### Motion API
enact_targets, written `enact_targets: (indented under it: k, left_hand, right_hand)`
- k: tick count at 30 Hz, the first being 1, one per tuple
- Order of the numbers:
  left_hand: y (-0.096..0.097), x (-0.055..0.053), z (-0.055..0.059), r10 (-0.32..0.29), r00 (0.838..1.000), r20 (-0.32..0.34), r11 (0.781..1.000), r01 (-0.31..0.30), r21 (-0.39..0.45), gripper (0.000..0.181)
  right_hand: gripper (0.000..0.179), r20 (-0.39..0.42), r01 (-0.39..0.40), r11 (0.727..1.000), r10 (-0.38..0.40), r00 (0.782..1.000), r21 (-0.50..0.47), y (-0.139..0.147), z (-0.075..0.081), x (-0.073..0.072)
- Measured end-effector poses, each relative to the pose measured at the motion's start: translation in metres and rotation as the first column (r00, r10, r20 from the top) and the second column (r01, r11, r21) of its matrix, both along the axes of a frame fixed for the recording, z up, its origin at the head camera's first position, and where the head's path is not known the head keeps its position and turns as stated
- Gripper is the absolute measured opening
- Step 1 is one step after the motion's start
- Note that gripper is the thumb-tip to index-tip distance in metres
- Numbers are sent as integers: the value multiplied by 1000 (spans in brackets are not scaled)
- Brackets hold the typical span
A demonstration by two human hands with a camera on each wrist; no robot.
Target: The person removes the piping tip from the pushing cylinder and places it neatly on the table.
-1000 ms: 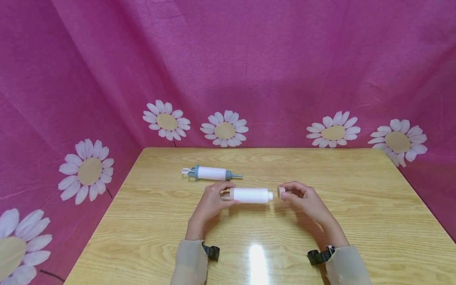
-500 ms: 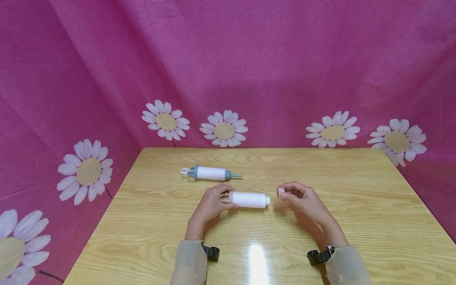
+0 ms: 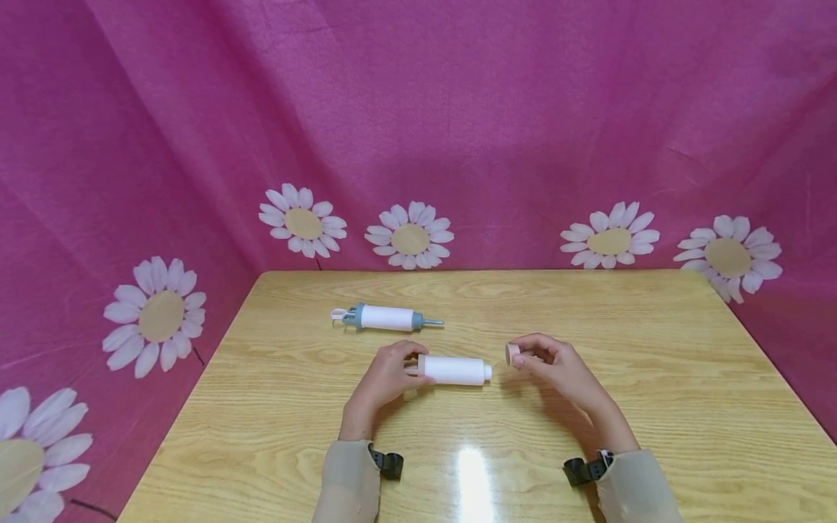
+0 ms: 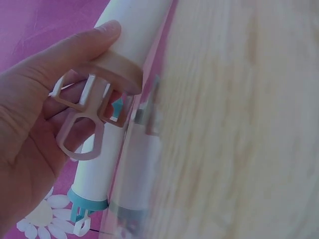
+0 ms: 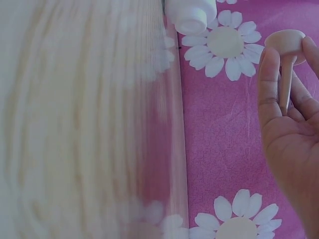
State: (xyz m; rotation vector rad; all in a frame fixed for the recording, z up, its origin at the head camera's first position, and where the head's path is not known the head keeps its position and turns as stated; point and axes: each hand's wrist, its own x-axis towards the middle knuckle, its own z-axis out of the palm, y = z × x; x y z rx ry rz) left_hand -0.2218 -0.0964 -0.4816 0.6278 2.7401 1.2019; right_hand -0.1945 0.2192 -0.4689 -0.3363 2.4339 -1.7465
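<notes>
My left hand point(image 3: 391, 369) grips a white-barrelled syringe point(image 3: 455, 370) by its beige collar, thumb on one side and fingers on the other. In the left wrist view, the beige loop handles point(image 4: 82, 134) jut back toward the palm. Its bare white neck point(image 5: 192, 25) points right, toward my right hand point(image 3: 552, 359). Between thumb and fingers, the right hand pinches a beige nozzle tip point(image 5: 285, 44), a round cap with a thin stem running back into the palm. A short gap separates the cap's open side from the neck.
Beyond the left hand, a second syringe point(image 3: 387, 318) with blue-green ends and a thin tip lies on the wood-grain table point(image 3: 654, 407). A pink curtain point(image 3: 503, 145) with daisies hangs at the table's back and left edges.
The left hand has lowered the white-barrelled syringe's neck end toward me and shifted it slightly left, widening the gap to the nozzle tip. My right hand stays almost still, still pinching the tip.
</notes>
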Motion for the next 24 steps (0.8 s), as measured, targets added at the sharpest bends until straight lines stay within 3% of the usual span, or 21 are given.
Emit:
enact_targets:
  k: [17, 24]
  left_hand:
    - [0, 0, 0, -9, 997, 74, 1000, 9, -10, 51]
    - [0, 1, 2, -10, 997, 73, 1000, 11, -6, 53]
  right_hand:
    - [36, -14, -11, 1000, 11, 1000, 5, 1, -3, -1]
    - [35, -26, -8, 1000, 8, 1000, 12, 1, -3, -1]
